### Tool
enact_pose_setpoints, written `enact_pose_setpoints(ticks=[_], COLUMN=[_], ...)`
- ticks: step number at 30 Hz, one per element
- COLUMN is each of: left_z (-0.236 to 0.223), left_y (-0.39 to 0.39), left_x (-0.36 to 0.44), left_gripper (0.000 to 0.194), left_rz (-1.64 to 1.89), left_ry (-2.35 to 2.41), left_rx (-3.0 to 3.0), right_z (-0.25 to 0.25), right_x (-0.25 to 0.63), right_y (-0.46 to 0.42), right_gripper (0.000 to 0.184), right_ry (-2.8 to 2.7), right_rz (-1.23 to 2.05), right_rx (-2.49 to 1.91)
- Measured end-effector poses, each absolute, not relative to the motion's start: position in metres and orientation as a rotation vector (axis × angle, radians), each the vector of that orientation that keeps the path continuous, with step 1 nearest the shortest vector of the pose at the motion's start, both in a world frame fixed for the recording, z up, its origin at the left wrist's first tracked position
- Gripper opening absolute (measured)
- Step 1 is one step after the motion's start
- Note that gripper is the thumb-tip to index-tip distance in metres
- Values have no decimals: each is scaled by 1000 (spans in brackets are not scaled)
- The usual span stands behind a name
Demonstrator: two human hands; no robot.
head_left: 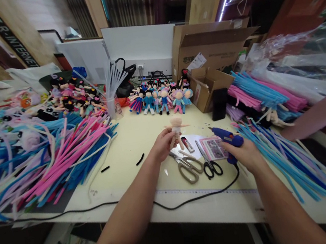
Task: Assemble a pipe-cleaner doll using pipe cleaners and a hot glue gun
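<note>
Above the middle of the table, my left hand (166, 141) is closed around a small pale doll figure (176, 124), which has a round head and arms stretched sideways. My right hand (244, 153) grips a blue glue gun (227, 136), its nozzle pointing up and to the left. The black cord (195, 199) runs from its handle along the table's front. Between my hands lie grey-handled scissors (188, 170), black-handled scissors (211, 166), a small red-and-black item (187, 144) and a pink printed card (214, 148).
Bundles of coloured pipe cleaners (71, 159) cover the left side, with more blue ones (282, 155) at right. Finished dolls (163, 98) stand at the back beside cardboard boxes (212, 86). A clear cup (113, 107) holds glue sticks. Two short black pieces (140, 159) lie left of centre.
</note>
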State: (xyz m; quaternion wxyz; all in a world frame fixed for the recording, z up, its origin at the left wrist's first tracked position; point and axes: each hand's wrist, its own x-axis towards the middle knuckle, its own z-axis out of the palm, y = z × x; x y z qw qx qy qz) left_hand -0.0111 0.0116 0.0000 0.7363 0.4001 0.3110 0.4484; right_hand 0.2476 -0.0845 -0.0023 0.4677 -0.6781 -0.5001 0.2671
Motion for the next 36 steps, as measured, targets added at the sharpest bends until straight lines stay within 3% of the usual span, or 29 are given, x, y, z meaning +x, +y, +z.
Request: enact_pose_setpoints(ticks=[8, 17, 36], left_z=[-2, -5, -6], left_y=[17, 22, 18], left_x=[-16, -18, -13], left_gripper=[28, 29, 31], left_rz=[1004, 1012, 989], left_ry=[699, 734, 750], left_rx=[870, 878, 849], right_z=[42, 13, 7], right_x=[211, 197, 194], right_y=[-59, -38, -42], right_gripper=[37, 32, 33], right_ry=[-1210, -1355, -1393], right_rz=[987, 1018, 966], right_rx=[-1407, -1397, -1489])
